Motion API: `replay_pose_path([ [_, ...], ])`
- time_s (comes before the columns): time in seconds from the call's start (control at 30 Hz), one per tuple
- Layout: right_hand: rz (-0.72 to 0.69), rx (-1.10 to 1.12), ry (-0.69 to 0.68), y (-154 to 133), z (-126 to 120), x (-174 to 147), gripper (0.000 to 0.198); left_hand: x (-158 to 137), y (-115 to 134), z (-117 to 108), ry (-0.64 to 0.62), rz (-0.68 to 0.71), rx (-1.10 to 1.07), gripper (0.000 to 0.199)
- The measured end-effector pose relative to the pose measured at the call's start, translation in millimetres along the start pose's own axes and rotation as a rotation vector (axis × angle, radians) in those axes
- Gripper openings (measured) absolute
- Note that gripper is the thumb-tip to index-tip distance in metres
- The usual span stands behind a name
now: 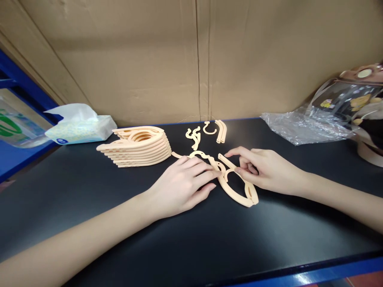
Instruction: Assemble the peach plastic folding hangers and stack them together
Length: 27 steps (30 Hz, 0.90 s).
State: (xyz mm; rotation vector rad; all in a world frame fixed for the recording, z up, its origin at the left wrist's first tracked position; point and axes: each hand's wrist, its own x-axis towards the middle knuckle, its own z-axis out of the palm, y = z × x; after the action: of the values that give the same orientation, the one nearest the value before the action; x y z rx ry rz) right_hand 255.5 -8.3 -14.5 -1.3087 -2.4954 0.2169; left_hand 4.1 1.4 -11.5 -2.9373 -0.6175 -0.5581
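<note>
A cream plastic folding hanger (235, 195) lies on the black tabletop between my hands, its arms bent into a loop. My left hand (187, 183) rests palm down with fingers stretched over loose hanger parts, its index fingertip touching the hanger and its thumb apart. What lies under its palm is hidden. My right hand (260, 167) has its index finger and thumb on one of the hanger's arms, the other fingers curled in. A curved hook piece (199, 153) shows just beyond my left fingers.
A stack of folded hangers (137, 147) stands to the left, before a tissue pack (82, 129). Loose hooks (194, 137) and short arm pieces (220, 131) lie at the back. On the right are a clear plastic bag (305, 127) and a transparent handbag (341, 99). Cardboard (143, 63) rises behind.
</note>
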Motion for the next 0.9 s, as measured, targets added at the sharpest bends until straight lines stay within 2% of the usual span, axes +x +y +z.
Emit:
replay_pose_path([
  [0.1, -0.039, 0.062, -0.003, -3, 1, -2, 0.028, 0, -1, -1, -0.026, -0.004, -0.055, 0.032],
  [0.27, -0.223, 0.105, 0.008, -4, 2, -2, 0.027, 0, -3, 0, -0.04, -0.019, -0.095, 0.033],
  [0.4, -0.334, -0.05, 0.072, -1, 1, 1, 0.029, -3, -3, 5, 0.022, -0.193, 0.018, 0.028],
  [0.47, -0.338, -0.104, 0.063, 0, 0, 2, 0.024, -4, -3, 7, 0.027, -0.278, 0.062, 0.028],
  [0.57, -0.322, -0.153, 0.037, 2, -1, 4, 0.019, -5, -2, 9, -0.001, -0.321, 0.104, 0.026],
  [0.8, -0.233, -0.382, 0.06, 8, -4, 6, 0.016, -4, -1, 6, -0.03, -0.278, 0.145, 0.026],
  [0.9, -0.21, -0.39, 0.063, 10, -5, 5, 0.016, -2, -1, 5, -0.016, -0.252, 0.216, 0.025],
])
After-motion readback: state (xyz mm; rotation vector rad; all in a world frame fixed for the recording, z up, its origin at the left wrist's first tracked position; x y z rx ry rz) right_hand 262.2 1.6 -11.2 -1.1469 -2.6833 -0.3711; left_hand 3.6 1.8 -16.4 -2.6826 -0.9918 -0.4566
